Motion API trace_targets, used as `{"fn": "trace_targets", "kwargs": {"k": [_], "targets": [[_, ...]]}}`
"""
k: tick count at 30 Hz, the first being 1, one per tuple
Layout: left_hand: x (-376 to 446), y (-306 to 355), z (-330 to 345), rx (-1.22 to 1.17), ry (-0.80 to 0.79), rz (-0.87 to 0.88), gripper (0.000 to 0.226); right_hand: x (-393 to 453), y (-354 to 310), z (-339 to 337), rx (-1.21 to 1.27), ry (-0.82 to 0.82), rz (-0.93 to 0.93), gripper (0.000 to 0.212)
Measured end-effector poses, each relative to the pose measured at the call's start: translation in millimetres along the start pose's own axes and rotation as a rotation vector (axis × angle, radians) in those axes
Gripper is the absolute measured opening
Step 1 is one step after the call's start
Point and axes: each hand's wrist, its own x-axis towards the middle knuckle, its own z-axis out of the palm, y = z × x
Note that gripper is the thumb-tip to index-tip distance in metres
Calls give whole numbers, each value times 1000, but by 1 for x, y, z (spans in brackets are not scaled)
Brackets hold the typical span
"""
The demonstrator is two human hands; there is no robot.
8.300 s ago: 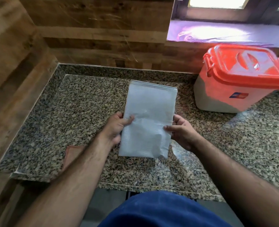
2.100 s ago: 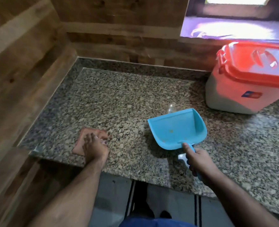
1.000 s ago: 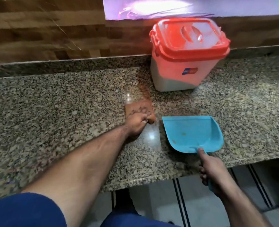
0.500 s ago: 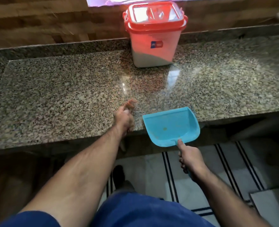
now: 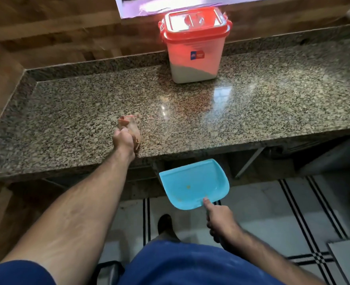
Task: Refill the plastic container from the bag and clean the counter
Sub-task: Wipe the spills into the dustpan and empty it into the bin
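My left hand grips a bunched brown cloth on the granite counter, close to its front edge. My right hand holds the handle of a light blue dustpan, thumb pointing onto its back rim. The dustpan hangs below and in front of the counter edge, with a few small crumbs inside. The plastic container with a red lid stands shut at the back of the counter, partly filled with white contents. No bag is in view.
Wood-panelled walls close the counter at the back and left. A bright window sill runs above the container. Below lies a white tiled floor with black stripes, and my foot stands on it.
Since half a second ago the dustpan has dropped away from the counter edge to below it. The cloth stays gripped near the front edge. The bag seen much earlier is gone from view.
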Motion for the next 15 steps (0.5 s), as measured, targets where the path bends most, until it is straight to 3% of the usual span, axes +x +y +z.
{"fn": "trace_targets", "kwargs": {"k": [4, 6, 8, 11, 15], "targets": [[21, 8, -27, 16, 34, -14, 12, 9, -7, 9, 6, 46, -48, 52], [35, 8, -38, 201, 115, 51, 20, 18, -12, 14, 2, 72, -68, 52], [46, 15, -52, 466, 296, 157, 20, 26, -13, 21, -4, 83, -67, 52], [66, 28, -78, 676, 469, 328, 30, 32, -11, 31, -55, 95, -61, 54], [104, 28, -101, 782, 451, 275, 34, 40, -10, 40, -129, 129, -62, 60]]}}
